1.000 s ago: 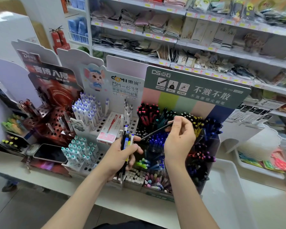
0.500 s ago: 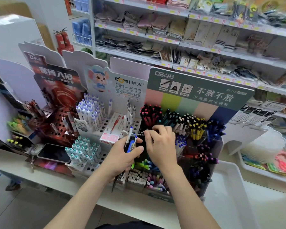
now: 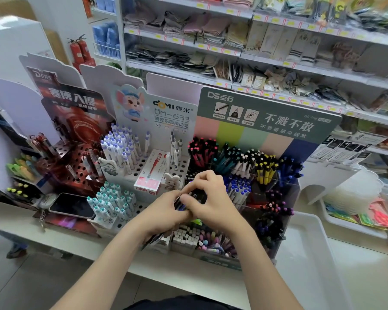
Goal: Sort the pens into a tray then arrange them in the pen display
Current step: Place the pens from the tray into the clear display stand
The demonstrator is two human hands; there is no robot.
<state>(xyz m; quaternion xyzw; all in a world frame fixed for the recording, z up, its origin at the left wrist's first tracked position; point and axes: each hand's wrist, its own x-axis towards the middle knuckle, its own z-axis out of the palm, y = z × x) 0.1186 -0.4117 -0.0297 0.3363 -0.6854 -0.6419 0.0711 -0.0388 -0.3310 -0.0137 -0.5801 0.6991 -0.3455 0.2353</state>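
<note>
My left hand (image 3: pixel 164 217) grips a bundle of pens (image 3: pixel 184 203) whose dark tips stick out below the fist near the counter edge. My right hand (image 3: pixel 207 198) meets it from the right, fingers curled and pinching the top of a pen in that bundle. Both hands hover in front of the green pen display (image 3: pixel 267 121), over its lower compartments. Behind the hands its upper compartments hold red-tipped, teal, yellow and blue pens (image 3: pixel 238 189). A white tray (image 3: pixel 309 253) lies on the counter to the right.
A white display with light-blue-capped pens (image 3: pixel 112 202) and a pink pen box (image 3: pixel 151 175) stands to the left, a red perforated display (image 3: pixel 76 162) beyond it. A phone (image 3: pixel 73 205) and keys lie on the counter. Shop shelves fill the background.
My right hand put a dark pen into the display's compartments, then came back down to the bundle in my left hand. The left hand has shifted slightly right.
</note>
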